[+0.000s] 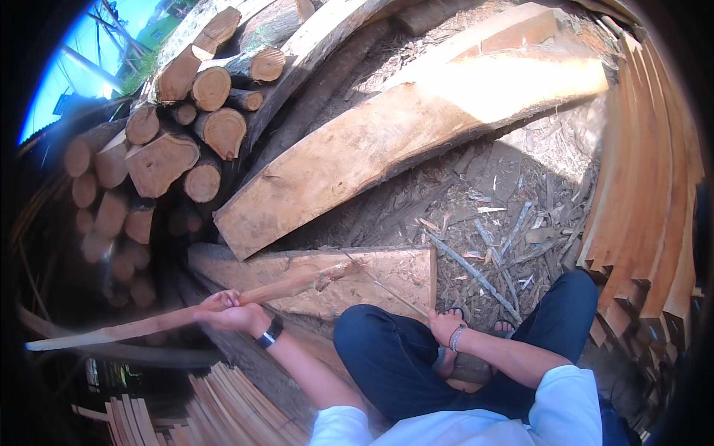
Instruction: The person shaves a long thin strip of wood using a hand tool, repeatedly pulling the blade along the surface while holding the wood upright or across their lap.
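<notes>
My left hand (pixel 232 314), palm up with a dark band on the wrist, is closed around a long, narrow strip of wood (pixel 160 323). The strip slants from the far left toward the middle, and its rough, splintered end lies over a thick wooden slab (pixel 394 271). In front of my knees my right hand (pixel 446 327) is closed on the near end of a thin, straight tool (pixel 398 296), seen nearly edge-on. That tool's far end reaches the splintered end of the strip; whether they touch I cannot tell. My fingers hide its grip.
Beyond the slab lies a large curved plank (pixel 357 160), partly sunlit. Cut logs (pixel 212 89) are stacked at upper left. Long sawn boards (pixel 639 193) line the right side; thin slats (pixel 238 405) lie at lower left. Sticks (pixel 472 264) and chips litter the ground.
</notes>
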{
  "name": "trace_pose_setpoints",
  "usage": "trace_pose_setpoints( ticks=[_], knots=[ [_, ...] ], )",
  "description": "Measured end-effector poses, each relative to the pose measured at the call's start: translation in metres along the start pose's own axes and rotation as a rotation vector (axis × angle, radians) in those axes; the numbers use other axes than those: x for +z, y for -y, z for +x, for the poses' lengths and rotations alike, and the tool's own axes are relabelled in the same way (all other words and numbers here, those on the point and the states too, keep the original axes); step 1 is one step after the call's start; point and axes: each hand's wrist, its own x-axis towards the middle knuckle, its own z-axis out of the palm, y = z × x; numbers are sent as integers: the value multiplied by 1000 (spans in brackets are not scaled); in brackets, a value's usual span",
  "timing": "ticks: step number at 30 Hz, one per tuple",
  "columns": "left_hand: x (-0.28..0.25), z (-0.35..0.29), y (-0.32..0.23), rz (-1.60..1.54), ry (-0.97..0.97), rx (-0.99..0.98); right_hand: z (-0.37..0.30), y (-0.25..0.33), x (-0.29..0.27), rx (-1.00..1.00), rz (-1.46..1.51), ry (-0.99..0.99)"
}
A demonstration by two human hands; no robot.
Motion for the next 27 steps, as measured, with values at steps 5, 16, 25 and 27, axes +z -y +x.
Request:
trace_pose_setpoints(
  ticks=[5,16,25,27],
  knots=[
    [-14,-1,-2,-22,8,48,-3,0,15,-27,-90,-100],
    [-22,-22,-19,59,-136,71,-8,-7,17,-48,-62,-111],
    [-48,-17,-15,-59,-83,63,-15,9,-15,-141,37,-76],
    [-49,-16,-16,-62,-78,69,-17,17,-31,-196,-13,-76]
  ],
)
